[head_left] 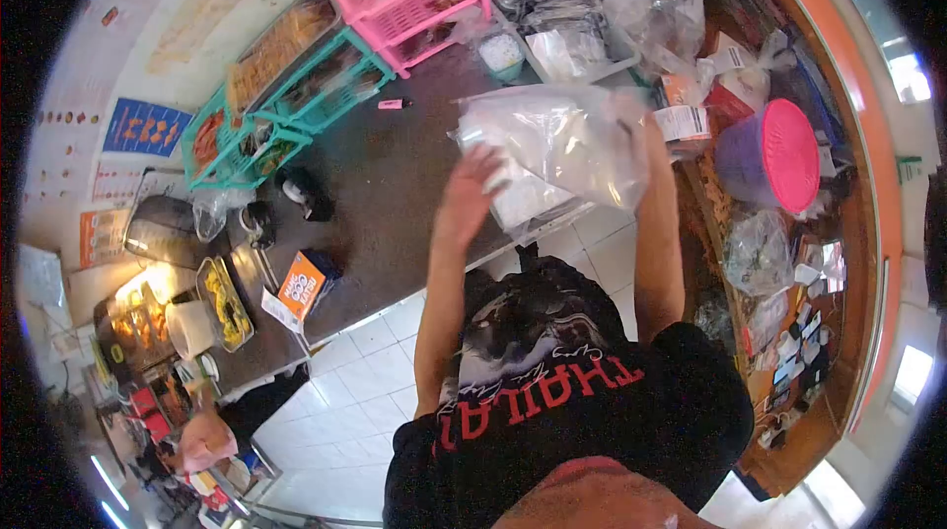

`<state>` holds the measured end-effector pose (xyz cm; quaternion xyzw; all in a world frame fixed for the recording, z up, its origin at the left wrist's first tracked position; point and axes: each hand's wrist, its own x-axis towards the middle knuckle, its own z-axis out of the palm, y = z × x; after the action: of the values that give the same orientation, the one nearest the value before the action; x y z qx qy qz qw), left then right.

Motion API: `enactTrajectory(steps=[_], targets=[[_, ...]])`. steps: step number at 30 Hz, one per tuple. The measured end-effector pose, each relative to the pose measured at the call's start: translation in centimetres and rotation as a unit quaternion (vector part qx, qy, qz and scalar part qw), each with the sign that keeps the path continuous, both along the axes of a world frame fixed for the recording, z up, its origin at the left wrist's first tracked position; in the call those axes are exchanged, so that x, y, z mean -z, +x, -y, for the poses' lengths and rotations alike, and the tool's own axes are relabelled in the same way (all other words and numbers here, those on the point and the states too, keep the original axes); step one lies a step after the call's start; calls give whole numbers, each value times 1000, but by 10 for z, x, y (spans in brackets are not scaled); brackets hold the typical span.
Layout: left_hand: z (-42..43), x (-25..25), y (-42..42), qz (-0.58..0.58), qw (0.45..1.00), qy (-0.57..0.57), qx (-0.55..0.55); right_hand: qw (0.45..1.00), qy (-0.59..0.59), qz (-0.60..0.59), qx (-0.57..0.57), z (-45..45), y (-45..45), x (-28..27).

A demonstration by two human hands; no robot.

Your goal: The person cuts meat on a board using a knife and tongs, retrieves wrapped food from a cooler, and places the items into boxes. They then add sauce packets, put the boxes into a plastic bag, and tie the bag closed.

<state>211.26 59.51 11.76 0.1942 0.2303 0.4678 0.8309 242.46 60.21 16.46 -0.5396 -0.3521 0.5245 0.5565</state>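
A clear plastic bag (pixel 567 140) with something white inside is held up over the near right part of the dark table. My left hand (pixel 475 184) is at the bag's left side, its fingers apart and lying against the plastic. My right hand (pixel 631 115) grips the bag's right side; its fingers are blurred and partly covered by the plastic. A flat white packet (pixel 528 202) shows under the bag, by the table's edge. Whether it is separate from the bag I cannot tell.
A pink basket (pixel 414 11) and green baskets (pixel 330 85) line the back of the dark table (pixel 380 164). A grey tray of plastic packs (pixel 562 26) sits at the back right. A purple tub with a pink lid (pixel 789 156) is at right. An orange box (pixel 301 287) lies left.
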Motion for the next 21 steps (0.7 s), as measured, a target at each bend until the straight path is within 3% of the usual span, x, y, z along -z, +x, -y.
enactTrajectory(steps=[2,4,5,6,9,10,14,16,17,19,21], targets=[[7,4,37,-9,989,111,96,992,-48,-93,-76,2,-19,2],[7,11,55,-1,994,52,92,974,-54,-189,-112,6,-47,-6],[5,17,60,4,995,23,94,978,-37,-161,-126,7,-49,-2],[2,19,63,-166,985,24,42,981,-20,-133,-137,8,-51,0],[-3,13,40,-226,969,87,39,984,52,45,-165,16,-59,-3],[3,-8,37,-76,997,-1,26,974,80,119,-173,19,-66,-8],[14,0,27,-83,995,-64,2,971,76,-85,-208,32,-80,-3],[28,40,33,-140,984,-98,-40,920,113,-331,-177,34,-89,-15],[38,50,37,-70,989,-130,-12,871,128,-447,-159,33,-93,-20],[62,60,48,75,979,-187,41,860,140,-469,-145,25,-91,5],[67,57,46,-82,990,-75,84,819,116,-550,-117,23,-101,1]])
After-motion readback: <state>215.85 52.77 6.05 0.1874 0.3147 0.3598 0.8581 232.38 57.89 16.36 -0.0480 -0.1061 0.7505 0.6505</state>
